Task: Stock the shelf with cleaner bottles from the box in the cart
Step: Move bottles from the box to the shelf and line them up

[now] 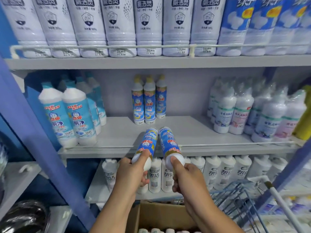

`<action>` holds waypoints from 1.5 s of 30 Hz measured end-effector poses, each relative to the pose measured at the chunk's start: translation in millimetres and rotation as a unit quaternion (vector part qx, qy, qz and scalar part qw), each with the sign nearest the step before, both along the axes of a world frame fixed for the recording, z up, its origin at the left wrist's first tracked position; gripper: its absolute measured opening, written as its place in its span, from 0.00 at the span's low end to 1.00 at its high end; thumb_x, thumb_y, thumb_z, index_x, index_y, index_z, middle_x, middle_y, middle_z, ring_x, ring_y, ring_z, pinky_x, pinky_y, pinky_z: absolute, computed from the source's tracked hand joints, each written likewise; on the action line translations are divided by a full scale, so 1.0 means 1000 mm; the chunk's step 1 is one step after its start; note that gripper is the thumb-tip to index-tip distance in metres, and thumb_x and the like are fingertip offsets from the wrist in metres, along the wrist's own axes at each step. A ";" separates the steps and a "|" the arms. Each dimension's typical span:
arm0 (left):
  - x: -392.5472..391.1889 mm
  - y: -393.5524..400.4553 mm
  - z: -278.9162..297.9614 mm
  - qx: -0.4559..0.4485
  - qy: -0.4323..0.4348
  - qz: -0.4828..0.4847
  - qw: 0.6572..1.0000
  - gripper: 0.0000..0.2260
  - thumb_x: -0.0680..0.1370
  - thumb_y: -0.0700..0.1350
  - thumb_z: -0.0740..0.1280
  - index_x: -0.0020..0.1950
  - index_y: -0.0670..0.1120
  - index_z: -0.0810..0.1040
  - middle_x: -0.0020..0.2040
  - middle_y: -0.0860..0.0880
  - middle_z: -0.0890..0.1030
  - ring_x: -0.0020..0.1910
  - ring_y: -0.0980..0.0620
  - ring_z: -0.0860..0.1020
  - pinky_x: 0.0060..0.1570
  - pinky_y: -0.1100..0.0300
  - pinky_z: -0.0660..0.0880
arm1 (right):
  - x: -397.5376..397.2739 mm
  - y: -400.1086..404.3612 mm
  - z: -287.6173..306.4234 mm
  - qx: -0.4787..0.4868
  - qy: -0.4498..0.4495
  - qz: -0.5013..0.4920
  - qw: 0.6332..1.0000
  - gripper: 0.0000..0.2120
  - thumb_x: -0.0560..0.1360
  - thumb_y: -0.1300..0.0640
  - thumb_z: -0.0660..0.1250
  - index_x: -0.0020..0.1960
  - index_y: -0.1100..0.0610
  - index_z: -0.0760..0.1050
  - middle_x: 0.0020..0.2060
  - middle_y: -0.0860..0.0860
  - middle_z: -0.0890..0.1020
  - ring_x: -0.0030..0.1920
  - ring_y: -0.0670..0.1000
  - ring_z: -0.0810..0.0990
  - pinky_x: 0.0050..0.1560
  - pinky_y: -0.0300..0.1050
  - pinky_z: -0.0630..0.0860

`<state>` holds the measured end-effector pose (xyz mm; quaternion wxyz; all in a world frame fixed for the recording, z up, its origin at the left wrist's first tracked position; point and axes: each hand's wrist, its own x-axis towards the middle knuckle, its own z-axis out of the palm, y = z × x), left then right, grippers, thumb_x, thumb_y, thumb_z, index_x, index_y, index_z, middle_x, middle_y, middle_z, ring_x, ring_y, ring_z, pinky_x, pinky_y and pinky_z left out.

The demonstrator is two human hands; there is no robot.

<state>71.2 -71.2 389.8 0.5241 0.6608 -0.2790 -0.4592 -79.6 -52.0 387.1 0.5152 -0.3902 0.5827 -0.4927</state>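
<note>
My left hand [130,172] grips one blue-labelled cleaner bottle [148,142] by its white neck end, base pointing at the middle shelf [117,132]. My right hand [186,177] grips a second such bottle [169,143] the same way, side by side with the first. Both bottles hover over the shelf's front edge. Three matching bottles [149,101] stand upright at the back of that shelf. The cardboard box [161,214] sits below my arms, with white bottle tops showing inside at the bottom edge.
Light-blue cleaner bottles [70,115] stand at the shelf's left, shrink-wrapped white bottles [252,111] at its right. Large white bottles [148,26] fill the upper shelf behind a rail. White bottles [215,170] line the lower shelf. The blue wire cart [239,197] is at lower right.
</note>
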 end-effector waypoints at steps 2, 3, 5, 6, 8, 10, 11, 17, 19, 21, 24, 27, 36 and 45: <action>0.003 -0.006 0.005 0.017 -0.003 -0.017 1.000 0.26 0.71 0.60 0.75 0.54 0.42 0.73 0.43 0.36 0.83 0.20 0.52 0.72 0.38 0.39 0.83 | 0.001 -0.007 0.002 0.003 0.006 0.002 1.000 0.16 0.78 0.48 0.68 0.43 0.61 0.74 0.28 0.52 0.73 0.23 0.50 0.70 0.24 0.40 0.68; 0.004 -0.009 0.008 0.027 -0.001 -0.028 0.999 0.25 0.71 0.60 0.75 0.54 0.42 0.73 0.43 0.36 0.83 0.19 0.51 0.72 0.39 0.39 0.83 | 0.002 -0.010 0.003 0.008 0.011 0.004 1.000 0.16 0.78 0.48 0.68 0.42 0.61 0.74 0.28 0.52 0.74 0.23 0.50 0.70 0.24 0.40 0.68; 0.008 -0.012 0.014 0.043 0.005 -0.049 0.998 0.24 0.73 0.59 0.74 0.53 0.41 0.74 0.43 0.35 0.82 0.19 0.49 0.71 0.41 0.37 0.82 | 0.002 -0.017 0.005 0.017 0.020 0.010 1.000 0.15 0.78 0.48 0.67 0.43 0.61 0.74 0.30 0.53 0.74 0.24 0.50 0.70 0.24 0.40 0.68; 0.009 -0.014 0.016 0.048 0.011 -0.056 0.997 0.23 0.74 0.59 0.73 0.54 0.40 0.75 0.43 0.35 0.82 0.19 0.49 0.70 0.42 0.37 0.82 | 0.001 -0.021 0.007 0.017 0.020 0.013 1.000 0.14 0.78 0.49 0.68 0.44 0.61 0.74 0.32 0.54 0.74 0.23 0.50 0.70 0.25 0.40 0.69; 0.013 -0.015 0.019 0.055 0.007 -0.071 0.996 0.24 0.75 0.59 0.72 0.56 0.40 0.75 0.44 0.34 0.82 0.21 0.47 0.72 0.43 0.38 0.82 | 0.001 -0.026 0.009 0.010 0.014 0.018 1.000 0.11 0.76 0.51 0.69 0.46 0.60 0.75 0.33 0.54 0.74 0.24 0.49 0.69 0.27 0.42 0.70; 0.016 -0.016 0.019 0.051 -0.011 -0.079 0.995 0.24 0.75 0.59 0.71 0.58 0.41 0.74 0.46 0.34 0.82 0.23 0.46 0.74 0.43 0.38 0.82 | 0.000 -0.030 0.013 0.003 0.007 0.017 1.000 0.12 0.74 0.53 0.69 0.55 0.56 0.74 0.34 0.54 0.75 0.24 0.49 0.69 0.28 0.43 0.71; 0.017 -0.017 0.018 0.044 -0.019 -0.081 0.996 0.22 0.76 0.58 0.70 0.60 0.43 0.73 0.47 0.35 0.82 0.24 0.47 0.74 0.43 0.38 0.83 | -0.001 -0.031 0.014 -0.003 0.010 0.017 1.000 0.15 0.75 0.54 0.68 0.60 0.52 0.73 0.35 0.53 0.76 0.24 0.48 0.70 0.27 0.43 0.71; 0.013 -0.018 0.031 0.010 -0.019 -0.169 0.985 0.16 0.82 0.55 0.64 0.69 0.67 0.70 0.47 0.43 0.82 0.33 0.46 0.77 0.39 0.51 0.81 | -0.007 -0.040 0.013 -0.106 0.090 0.029 0.990 0.19 0.80 0.53 0.63 0.65 0.33 0.71 0.35 0.43 0.77 0.28 0.41 0.71 0.34 0.39 0.72; 0.015 -0.019 0.036 0.008 -0.014 -0.198 0.980 0.14 0.83 0.53 0.62 0.65 0.70 0.72 0.44 0.42 0.82 0.31 0.45 0.76 0.47 0.47 0.83 | -0.008 -0.043 0.007 -0.126 0.106 0.036 0.986 0.17 0.81 0.53 0.61 0.63 0.33 0.75 0.37 0.39 0.75 0.35 0.37 0.70 0.42 0.38 0.70; 0.018 -0.021 0.037 0.008 -0.019 -0.223 0.975 0.13 0.84 0.52 0.61 0.62 0.71 0.74 0.42 0.41 0.82 0.29 0.46 0.75 0.50 0.44 0.83 | -0.010 -0.046 0.003 -0.131 0.114 0.045 0.984 0.16 0.82 0.53 0.60 0.61 0.36 0.79 0.35 0.37 0.74 0.37 0.36 0.70 0.46 0.39 0.70; 0.019 -0.021 0.032 -0.002 -0.010 -0.230 0.973 0.12 0.83 0.52 0.62 0.62 0.69 0.77 0.44 0.41 0.82 0.29 0.47 0.76 0.50 0.43 0.83 | -0.011 -0.046 0.001 -0.143 0.129 0.074 0.978 0.14 0.82 0.52 0.62 0.60 0.38 0.80 0.33 0.35 0.75 0.37 0.36 0.72 0.49 0.41 0.73; 0.020 -0.020 0.023 -0.042 0.003 -0.216 0.976 0.12 0.80 0.53 0.67 0.61 0.68 0.78 0.51 0.40 0.82 0.36 0.47 0.79 0.51 0.44 0.83 | -0.009 -0.044 -0.003 -0.151 0.141 0.104 0.973 0.10 0.77 0.54 0.70 0.51 0.37 0.80 0.30 0.37 0.78 0.31 0.41 0.74 0.44 0.49 0.79; 0.028 -0.028 -0.011 -0.125 -0.048 -0.261 0.956 0.39 0.65 0.36 0.82 0.69 0.63 0.72 0.51 0.55 0.85 0.45 0.55 0.83 0.44 0.59 0.79 | -0.004 -0.048 -0.028 -0.227 0.152 0.104 0.956 0.19 0.70 0.60 0.78 0.52 0.39 0.81 0.38 0.45 0.79 0.36 0.54 0.77 0.43 0.57 0.80; 0.029 -0.043 0.014 -0.159 -0.098 -0.218 0.958 0.27 0.68 0.47 0.80 0.63 0.65 0.76 0.40 0.49 0.85 0.29 0.49 0.78 0.35 0.51 0.81 | -0.015 -0.073 -0.007 -0.377 0.248 0.036 0.892 0.15 0.74 0.60 0.75 0.54 0.43 0.79 0.39 0.43 0.80 0.34 0.48 0.78 0.38 0.41 0.78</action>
